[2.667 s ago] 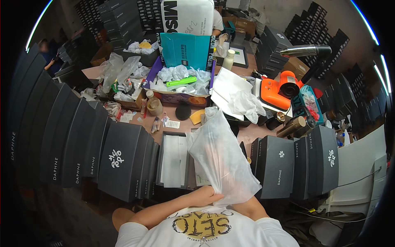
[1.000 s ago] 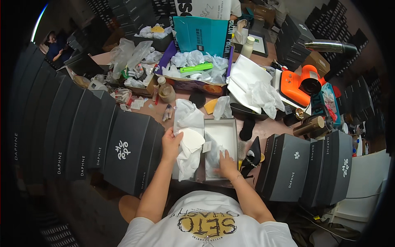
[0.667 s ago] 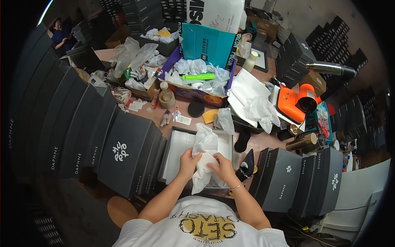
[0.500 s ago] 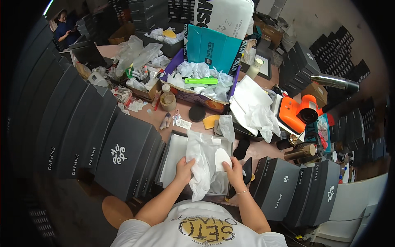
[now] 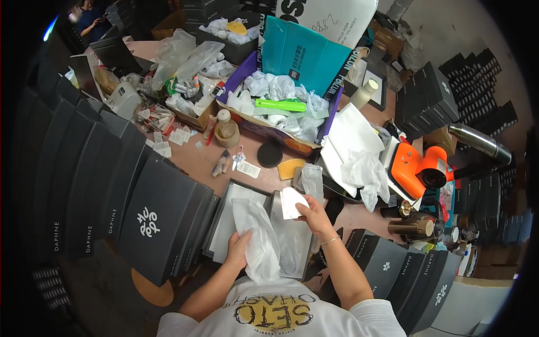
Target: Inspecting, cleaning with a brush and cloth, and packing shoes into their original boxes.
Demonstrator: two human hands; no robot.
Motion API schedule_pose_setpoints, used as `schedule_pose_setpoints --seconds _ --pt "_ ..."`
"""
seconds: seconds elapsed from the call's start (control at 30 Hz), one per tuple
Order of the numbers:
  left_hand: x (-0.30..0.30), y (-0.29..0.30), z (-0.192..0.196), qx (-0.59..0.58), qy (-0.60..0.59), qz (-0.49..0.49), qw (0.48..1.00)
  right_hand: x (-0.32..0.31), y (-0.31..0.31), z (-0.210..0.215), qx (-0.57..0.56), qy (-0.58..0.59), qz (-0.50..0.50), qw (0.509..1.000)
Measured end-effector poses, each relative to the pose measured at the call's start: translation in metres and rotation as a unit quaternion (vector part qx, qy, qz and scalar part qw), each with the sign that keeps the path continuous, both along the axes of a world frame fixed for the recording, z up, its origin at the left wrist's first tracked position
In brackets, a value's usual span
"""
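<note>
Stretching across the workroom, a pinkish table [image 5: 359, 219] is carrying a dense clutter, with dark grey lidded boxes [image 5: 154, 222] standing in a row along its left side. Translucent plastic bags [image 5: 175, 53] are slumping behind a white-capped bottle [image 5: 226, 132]. Nearer the person, the left hand [image 5: 238, 253] is holding a translucent white wrapping sheet [image 5: 257, 238], its fingers gripping the left edge while the sheet is draping over an open grey box [image 5: 304, 241]. Farther back, a purple box [image 5: 332, 115] is holding crumpled white paper [image 5: 281, 88] and a bright green elongated object [image 5: 281, 105]. Just right of the sheet, the right hand [image 5: 313, 218] is pinching a rounded white card [image 5: 292, 204] between thumb and fingers, above the open box. Beyond it, an orange machine [image 5: 407, 168] is standing behind a gold-coloured tumbler [image 5: 410, 227], and more grey boxes [image 5: 387, 264] are lining the near right side.
</note>
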State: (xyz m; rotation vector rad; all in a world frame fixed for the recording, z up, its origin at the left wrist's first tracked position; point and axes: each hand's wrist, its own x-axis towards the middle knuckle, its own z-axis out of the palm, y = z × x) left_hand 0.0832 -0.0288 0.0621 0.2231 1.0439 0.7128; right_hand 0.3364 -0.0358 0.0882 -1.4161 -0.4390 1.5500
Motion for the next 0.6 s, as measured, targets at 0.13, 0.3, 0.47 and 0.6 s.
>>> schedule_pose_setpoints --seconds 0.13,0.3,0.47,0.6 --pt "0.001 0.005 -0.006 -0.025 -0.018 -0.024 0.999 0.007 -0.024 0.004 -0.024 -0.239 0.271 0.932" --pt "-0.011 0.028 0.014 -0.101 -0.123 -0.006 0.987 0.008 -0.036 0.017 0.068 -0.492 0.287 0.819" --pt "-0.035 0.027 0.008 -0.048 -0.09 0.041 0.994 0.004 0.056 0.04 0.129 -0.44 0.154 0.875" --pt "-0.048 0.009 0.005 -0.038 -0.091 0.052 0.994 0.006 0.139 -0.011 0.118 -0.122 -0.024 0.985"
